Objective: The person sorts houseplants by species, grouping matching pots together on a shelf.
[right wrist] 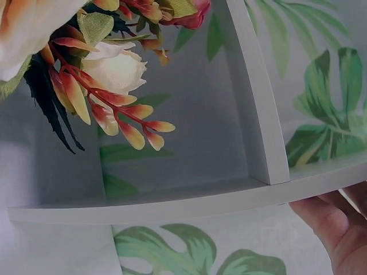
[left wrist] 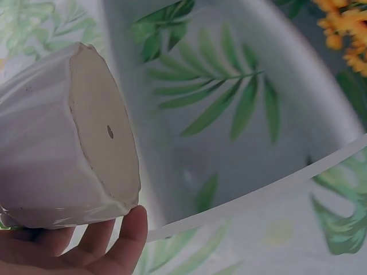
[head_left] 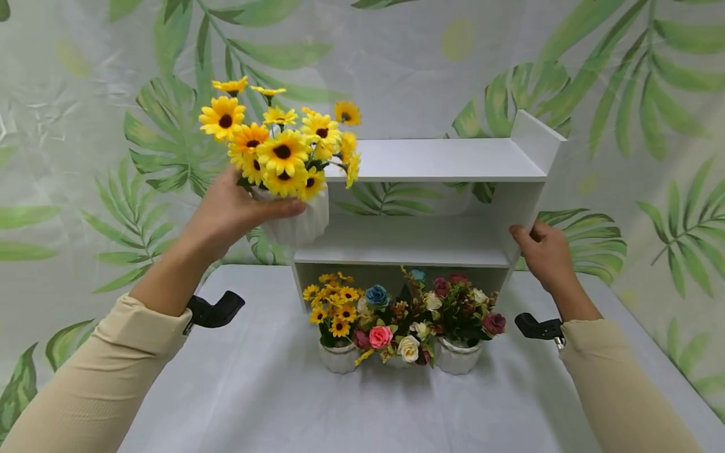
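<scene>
My left hand (head_left: 235, 204) holds a white ribbed flowerpot (head_left: 308, 220) of yellow artificial sunflowers (head_left: 283, 152), raised by the left end of a white shelf (head_left: 419, 241). Its thumb lies across the near side of the pot. From the left wrist view, the pot's flat underside (left wrist: 103, 132) with a small hole shows, the fingers bent along its side. The shelf's right side panel (head_left: 518, 204) is pinched at its edge by my right hand (head_left: 546, 251). Part of that hand (right wrist: 338, 232) appears under the panel in the right wrist view.
Small yellow sunflowers in a white pot (head_left: 338, 360), a mixed bunch with a pink rose (head_left: 381, 337), and another white pot (head_left: 457, 357) of roses stand in front of the shelf's bottom level. A white cloth (head_left: 243, 377) covers the table; a leaf-print backdrop (head_left: 396, 69) hangs behind.
</scene>
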{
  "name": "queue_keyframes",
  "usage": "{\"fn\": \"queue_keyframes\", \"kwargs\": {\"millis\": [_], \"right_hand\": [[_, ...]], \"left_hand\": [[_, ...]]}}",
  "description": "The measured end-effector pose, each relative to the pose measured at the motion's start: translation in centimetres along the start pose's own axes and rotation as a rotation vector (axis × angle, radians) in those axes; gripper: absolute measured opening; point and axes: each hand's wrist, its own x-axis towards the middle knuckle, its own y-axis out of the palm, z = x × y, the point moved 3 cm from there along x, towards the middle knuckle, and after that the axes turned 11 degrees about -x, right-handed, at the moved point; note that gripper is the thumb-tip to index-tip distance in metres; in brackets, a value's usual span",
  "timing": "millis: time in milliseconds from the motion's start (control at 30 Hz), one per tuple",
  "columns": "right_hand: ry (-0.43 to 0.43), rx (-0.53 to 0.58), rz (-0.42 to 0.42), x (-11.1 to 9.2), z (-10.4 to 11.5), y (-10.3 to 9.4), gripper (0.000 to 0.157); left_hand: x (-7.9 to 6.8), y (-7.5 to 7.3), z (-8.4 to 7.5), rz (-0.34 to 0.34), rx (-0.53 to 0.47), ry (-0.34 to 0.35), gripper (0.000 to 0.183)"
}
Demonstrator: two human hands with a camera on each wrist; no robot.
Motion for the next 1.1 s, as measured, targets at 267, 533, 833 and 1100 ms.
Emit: {"fn": "queue_keyframes", "kwargs": {"millis": [267, 533, 833, 1100], "right_hand": [[0.004, 0.016, -0.012, -0.1, 0.1, 0.3, 0.057], [0.002, -0.007, 0.005, 0.0, 0.1, 0.4, 0.058], [0.017, -0.026, 0.013, -0.1, -0.1, 0.6, 0.059], [0.004, -0.027, -0.004, -0.2, 0.2, 0.7, 0.058]], "left_hand": [[2.6, -0.9, -3.6, -0.052, -0.086, -0.013, 0.075], [5.3, -0.4, -4.0, -0.103, -0.093, -0.084, 0.078], [8.3, 0.3, -4.0, -0.148, -0.115, -0.088, 0.076], [10.1, 1.4, -3.3, -0.186, -0.150, -0.091, 0.079]]}}
